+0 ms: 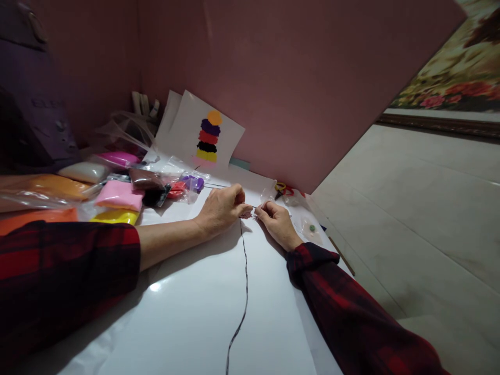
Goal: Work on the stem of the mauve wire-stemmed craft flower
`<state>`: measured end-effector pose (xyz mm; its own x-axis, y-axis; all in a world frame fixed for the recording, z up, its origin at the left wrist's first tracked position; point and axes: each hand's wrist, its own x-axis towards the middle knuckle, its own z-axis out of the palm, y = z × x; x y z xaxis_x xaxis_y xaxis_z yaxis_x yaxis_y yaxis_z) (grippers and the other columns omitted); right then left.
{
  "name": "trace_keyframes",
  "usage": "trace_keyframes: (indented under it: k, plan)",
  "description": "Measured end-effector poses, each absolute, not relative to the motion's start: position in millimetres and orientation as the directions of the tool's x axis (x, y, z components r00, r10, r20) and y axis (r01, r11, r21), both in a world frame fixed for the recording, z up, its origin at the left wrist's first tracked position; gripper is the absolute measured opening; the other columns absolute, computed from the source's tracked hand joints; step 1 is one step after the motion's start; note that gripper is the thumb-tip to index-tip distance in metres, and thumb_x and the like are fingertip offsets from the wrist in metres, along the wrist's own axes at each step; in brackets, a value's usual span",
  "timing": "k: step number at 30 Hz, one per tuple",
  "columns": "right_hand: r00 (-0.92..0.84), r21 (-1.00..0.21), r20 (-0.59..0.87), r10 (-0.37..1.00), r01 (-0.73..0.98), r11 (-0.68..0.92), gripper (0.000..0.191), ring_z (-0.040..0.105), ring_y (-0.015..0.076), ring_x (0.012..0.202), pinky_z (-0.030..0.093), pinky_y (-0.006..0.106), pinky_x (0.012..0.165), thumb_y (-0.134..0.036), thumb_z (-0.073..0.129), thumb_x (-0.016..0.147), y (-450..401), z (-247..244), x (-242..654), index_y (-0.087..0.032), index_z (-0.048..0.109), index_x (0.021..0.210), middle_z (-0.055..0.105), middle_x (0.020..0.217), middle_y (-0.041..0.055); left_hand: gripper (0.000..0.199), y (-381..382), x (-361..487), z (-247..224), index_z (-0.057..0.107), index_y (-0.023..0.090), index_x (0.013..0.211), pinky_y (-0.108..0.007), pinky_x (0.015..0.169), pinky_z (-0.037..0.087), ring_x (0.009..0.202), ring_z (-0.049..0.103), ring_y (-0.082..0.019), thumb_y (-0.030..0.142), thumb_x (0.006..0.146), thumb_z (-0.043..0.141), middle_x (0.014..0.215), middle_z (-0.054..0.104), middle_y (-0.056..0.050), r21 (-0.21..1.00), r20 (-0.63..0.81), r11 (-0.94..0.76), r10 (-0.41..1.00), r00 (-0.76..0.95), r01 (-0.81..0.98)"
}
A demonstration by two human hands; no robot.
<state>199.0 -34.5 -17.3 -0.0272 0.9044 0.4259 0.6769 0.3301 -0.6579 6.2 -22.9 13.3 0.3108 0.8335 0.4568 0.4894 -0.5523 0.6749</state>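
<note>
My left hand (223,209) is closed in a pinch over a small mauve-pink patch (246,213) with a rough surface, perhaps clay. On the other side of the patch, my right hand (278,223) also has its fingertips pressed together; a pale bit shows at them, too small to name. Both hands are low over a large white sheet (211,307). A thin, wavy dark line (246,281) runs from beneath the patch down to the sheet's near edge. What lies inside either pinch is hidden by the fingers.
Soft packets, including a pink packet (119,196) and a yellow packet (115,216), crowd the left. A sheet with stacked coloured shapes (209,136) leans on the pink wall (273,78). Scissors (282,189) lie behind my right hand, near a clear bag (311,229) holding something green.
</note>
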Motion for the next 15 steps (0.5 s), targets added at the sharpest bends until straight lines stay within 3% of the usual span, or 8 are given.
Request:
trace_keyframes:
  k: [11,15]
  plan:
    - [0.003,-0.738,0.412,0.911,0.588,0.332,0.022,0.051,0.0162,0.062,0.042,0.028,0.06,-0.036,0.06,0.079,-28.9,-23.3,202.4,-0.02,0.055,0.065,0.057,0.062,0.0002,0.046,-22.2,5.1,14.9,0.049,0.018,0.051,-0.026,0.063,0.034,0.059,0.05,-0.014,0.034,0.094,0.051,0.055,0.059,0.0,0.635,0.508,-0.626,0.78,0.366,0.453]
    - [0.011,-0.783,0.39,0.921,0.53,0.325,0.024,0.053,0.0156,0.06,0.042,0.028,0.058,-0.039,0.057,0.081,-28.1,-22.7,201.6,-0.02,0.055,0.066,0.058,0.062,0.001,0.047,-22.9,4.5,15.7,0.043,0.019,0.051,-0.027,0.061,0.031,0.055,0.044,-0.014,0.035,0.095,0.046,0.052,0.05,0.002,0.641,0.523,-0.626,0.78,0.344,0.445]
